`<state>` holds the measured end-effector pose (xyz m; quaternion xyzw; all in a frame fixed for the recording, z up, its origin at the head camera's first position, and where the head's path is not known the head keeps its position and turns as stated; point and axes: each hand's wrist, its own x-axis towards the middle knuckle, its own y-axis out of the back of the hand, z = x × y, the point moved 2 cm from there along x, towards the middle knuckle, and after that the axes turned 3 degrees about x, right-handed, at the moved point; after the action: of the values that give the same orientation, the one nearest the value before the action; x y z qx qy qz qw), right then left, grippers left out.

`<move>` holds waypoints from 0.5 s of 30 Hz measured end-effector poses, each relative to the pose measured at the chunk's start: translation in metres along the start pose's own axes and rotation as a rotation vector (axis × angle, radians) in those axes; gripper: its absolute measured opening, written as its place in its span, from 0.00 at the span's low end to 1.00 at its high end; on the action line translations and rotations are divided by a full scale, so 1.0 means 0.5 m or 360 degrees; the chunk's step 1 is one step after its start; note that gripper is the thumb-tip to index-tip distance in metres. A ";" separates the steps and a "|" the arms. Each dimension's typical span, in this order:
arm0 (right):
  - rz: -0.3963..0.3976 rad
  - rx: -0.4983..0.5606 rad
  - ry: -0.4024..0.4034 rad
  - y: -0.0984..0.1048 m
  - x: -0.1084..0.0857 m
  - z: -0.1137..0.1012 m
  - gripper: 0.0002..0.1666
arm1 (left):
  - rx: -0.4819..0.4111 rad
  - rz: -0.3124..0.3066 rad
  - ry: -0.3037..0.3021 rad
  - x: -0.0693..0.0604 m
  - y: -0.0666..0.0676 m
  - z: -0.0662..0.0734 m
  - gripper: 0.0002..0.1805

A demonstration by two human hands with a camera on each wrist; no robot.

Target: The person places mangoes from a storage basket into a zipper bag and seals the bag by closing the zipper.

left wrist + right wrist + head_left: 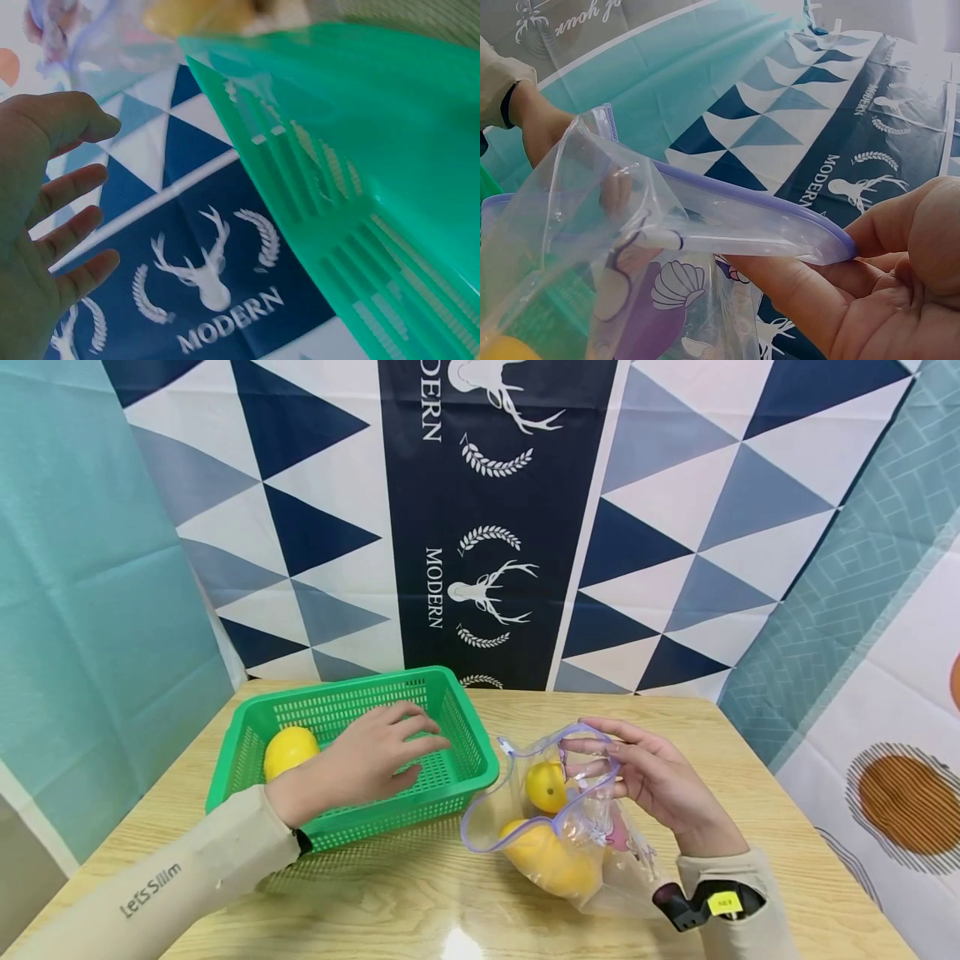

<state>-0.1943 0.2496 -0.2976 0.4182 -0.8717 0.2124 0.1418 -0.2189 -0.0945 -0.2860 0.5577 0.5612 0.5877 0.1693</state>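
My left hand [375,753] hovers over the green plastic basket [442,689], its fingers spread and loosely bent, with nothing in them. In the left wrist view the left palm [30,195] is bare beside the basket wall [315,247]. A yellow fruit [289,750] lies in the basket's left end, partly behind the left wrist. My right hand [660,777] holds the purple rim of a clear zip bag [630,889] between thumb and fingers, as the right wrist view shows at the bag's rim [772,202]. The bag's mouth gapes. Several yellow fruits [546,787] sit inside it.
A light wooden table [382,902] carries the basket at left and the bag at right. Behind it hangs a patterned cloth [495,560] with triangles and deer heads. Teal cloth [97,568] closes the left side.
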 end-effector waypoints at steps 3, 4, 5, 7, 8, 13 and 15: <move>-0.0006 0.0003 -0.0001 0.002 -0.001 0.001 0.32 | 0.0024 -0.0042 0.0063 -0.008 -0.004 -0.020 0.25; -0.0005 0.0001 -0.0002 0.002 -0.001 0.001 0.32 | 0.0021 -0.0055 0.0087 -0.010 -0.006 -0.026 0.25; -0.0003 -0.0003 -0.0004 0.003 -0.002 0.002 0.32 | 0.0020 -0.0066 0.0112 -0.013 -0.007 -0.032 0.25; 0.0002 -0.0011 -0.0007 0.004 -0.003 0.002 0.32 | 0.0008 -0.0086 0.0163 -0.017 -0.008 -0.043 0.26; 0.0006 -0.0017 -0.0008 0.004 -0.003 0.002 0.32 | 0.0002 -0.0092 0.0187 -0.020 -0.008 -0.048 0.26; 0.0014 -0.0043 -0.0005 0.006 -0.003 0.002 0.33 | -0.0019 -0.0111 0.0296 -0.031 -0.009 -0.073 0.25; 0.0013 -0.0045 -0.0006 0.006 -0.003 0.001 0.33 | -0.0003 -0.0115 0.0324 -0.036 -0.011 -0.083 0.24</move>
<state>-0.1958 0.2522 -0.2994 0.4129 -0.8766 0.2000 0.1453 -0.2506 -0.1275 -0.2886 0.4744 0.5945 0.6354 0.1330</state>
